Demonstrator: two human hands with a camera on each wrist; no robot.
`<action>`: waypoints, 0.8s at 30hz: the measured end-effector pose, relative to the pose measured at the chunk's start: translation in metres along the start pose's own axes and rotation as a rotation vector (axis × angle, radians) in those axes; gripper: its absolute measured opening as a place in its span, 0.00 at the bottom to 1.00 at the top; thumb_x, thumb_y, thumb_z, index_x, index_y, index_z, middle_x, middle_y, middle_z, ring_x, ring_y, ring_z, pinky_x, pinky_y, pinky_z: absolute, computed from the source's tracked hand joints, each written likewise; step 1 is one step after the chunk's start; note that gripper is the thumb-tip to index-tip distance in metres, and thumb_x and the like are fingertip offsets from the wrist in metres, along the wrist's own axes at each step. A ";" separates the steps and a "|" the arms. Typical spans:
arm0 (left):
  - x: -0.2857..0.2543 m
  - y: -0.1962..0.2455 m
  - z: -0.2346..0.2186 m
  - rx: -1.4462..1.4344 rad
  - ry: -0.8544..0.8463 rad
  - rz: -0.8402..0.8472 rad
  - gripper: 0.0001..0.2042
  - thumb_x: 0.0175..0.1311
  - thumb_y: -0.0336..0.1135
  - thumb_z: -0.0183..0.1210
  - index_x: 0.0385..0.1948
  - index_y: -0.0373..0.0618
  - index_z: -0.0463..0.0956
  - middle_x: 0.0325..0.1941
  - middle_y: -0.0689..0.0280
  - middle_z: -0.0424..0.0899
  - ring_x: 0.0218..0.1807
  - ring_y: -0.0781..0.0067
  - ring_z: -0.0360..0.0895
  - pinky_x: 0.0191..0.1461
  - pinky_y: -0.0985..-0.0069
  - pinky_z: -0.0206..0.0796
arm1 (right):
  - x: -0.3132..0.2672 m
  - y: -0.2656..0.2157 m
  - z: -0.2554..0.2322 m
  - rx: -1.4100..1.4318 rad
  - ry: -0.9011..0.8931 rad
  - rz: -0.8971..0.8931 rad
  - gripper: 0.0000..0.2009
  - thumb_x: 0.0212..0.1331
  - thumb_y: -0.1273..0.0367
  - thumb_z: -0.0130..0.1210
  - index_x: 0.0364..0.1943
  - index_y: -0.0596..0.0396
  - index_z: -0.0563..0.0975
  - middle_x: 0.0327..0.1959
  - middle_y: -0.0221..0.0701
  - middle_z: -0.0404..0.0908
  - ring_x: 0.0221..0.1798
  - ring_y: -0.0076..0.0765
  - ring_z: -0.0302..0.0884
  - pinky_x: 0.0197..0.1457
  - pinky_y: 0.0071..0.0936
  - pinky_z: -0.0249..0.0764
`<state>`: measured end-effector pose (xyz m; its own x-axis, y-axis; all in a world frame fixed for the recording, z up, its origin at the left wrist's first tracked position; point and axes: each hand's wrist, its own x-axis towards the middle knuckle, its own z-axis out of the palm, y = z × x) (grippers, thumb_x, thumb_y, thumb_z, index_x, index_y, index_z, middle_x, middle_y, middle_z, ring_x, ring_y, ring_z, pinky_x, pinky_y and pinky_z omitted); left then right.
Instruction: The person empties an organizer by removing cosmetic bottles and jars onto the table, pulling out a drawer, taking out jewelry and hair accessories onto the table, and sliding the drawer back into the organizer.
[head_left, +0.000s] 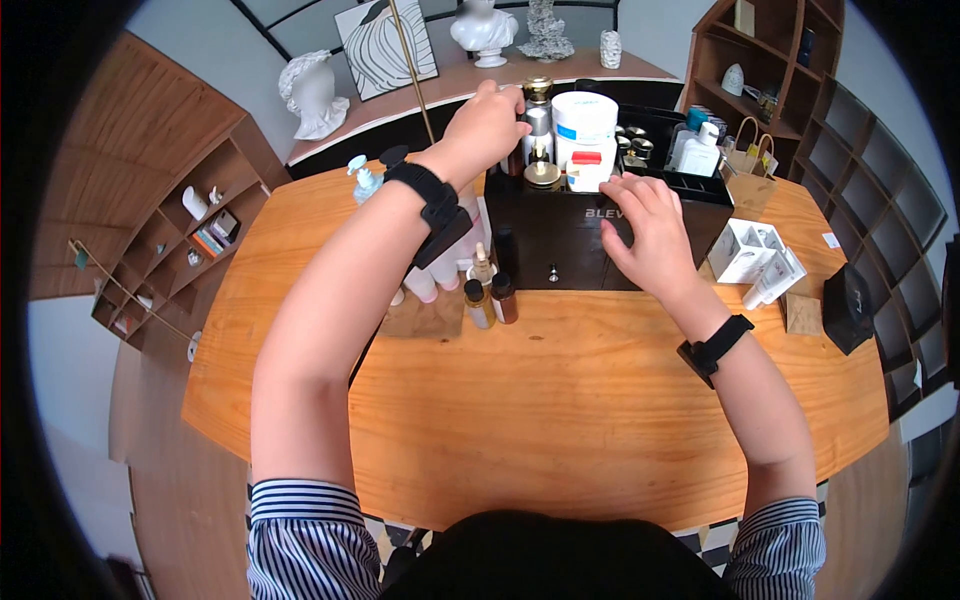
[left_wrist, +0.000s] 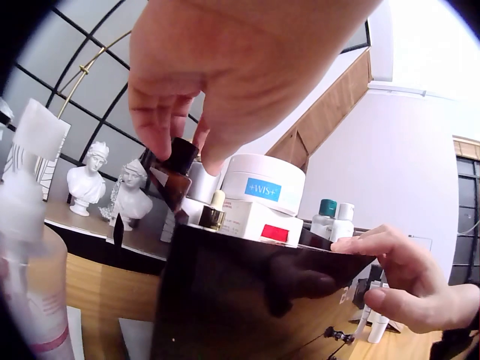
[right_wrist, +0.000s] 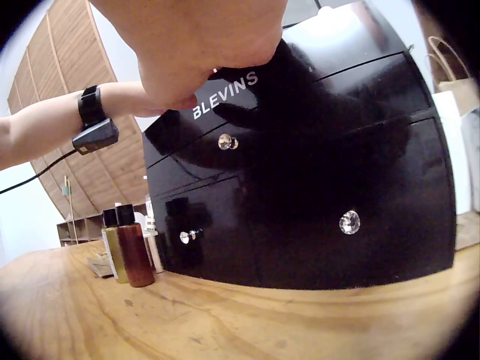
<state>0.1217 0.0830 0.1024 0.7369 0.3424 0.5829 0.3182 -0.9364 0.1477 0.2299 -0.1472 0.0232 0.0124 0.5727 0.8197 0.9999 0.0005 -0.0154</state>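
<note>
My left hand (head_left: pixel 485 128) has a little brown bottle (left_wrist: pixel 174 186) pinched by its black cap, bottle a bit tilted. My right hand (head_left: pixel 650 222) isn't gripping anything, fingers just resting loosely on the top front edge of the black organizer (head_left: pixel 540 245). That organizer says BLEVINS in pale letters up front, right by my right hand. The white jar (left_wrist: pixel 289 189) up top on the organizer has a blue label reading +WIS+, and the white carton (left_wrist: pixel 246 217) in front of it has a red patch plus print too tiny to read. So the brown bottle's at the organizer's top left end, directly below my left fingers, well left of my right hand. Can't tell if it's touching the organizer. Two black-capped bottles (head_left: pixel 504 300) stand near the organizer's front left corner.
</note>
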 end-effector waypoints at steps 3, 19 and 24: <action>0.004 -0.004 0.000 0.028 -0.074 0.088 0.12 0.59 0.36 0.63 0.41 0.46 0.74 0.44 0.54 0.72 0.46 0.50 0.76 0.51 0.62 0.69 | 0.000 0.000 0.001 -0.004 0.005 -0.002 0.19 0.47 0.71 0.61 0.48 0.54 0.76 0.49 0.35 0.77 0.57 0.43 0.71 0.61 0.40 0.64; -0.082 -0.025 -0.099 -0.220 0.244 0.051 0.10 0.63 0.31 0.62 0.44 0.40 0.78 0.40 0.64 0.72 0.38 0.77 0.78 0.41 0.81 0.76 | 0.000 0.001 0.003 -0.051 0.017 -0.022 0.20 0.47 0.72 0.60 0.48 0.53 0.76 0.49 0.34 0.77 0.57 0.43 0.70 0.61 0.40 0.65; -0.144 -0.020 -0.096 -0.270 -0.010 -0.106 0.08 0.59 0.28 0.64 0.38 0.41 0.78 0.35 0.66 0.71 0.34 0.78 0.71 0.39 0.78 0.67 | 0.000 0.001 0.004 -0.075 0.003 -0.019 0.20 0.47 0.72 0.61 0.49 0.53 0.76 0.49 0.34 0.77 0.58 0.43 0.71 0.61 0.41 0.65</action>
<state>-0.0480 0.0452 0.0924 0.7144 0.4385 0.5452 0.2242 -0.8816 0.4153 0.2308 -0.1439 0.0212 -0.0063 0.5710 0.8209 0.9978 -0.0507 0.0429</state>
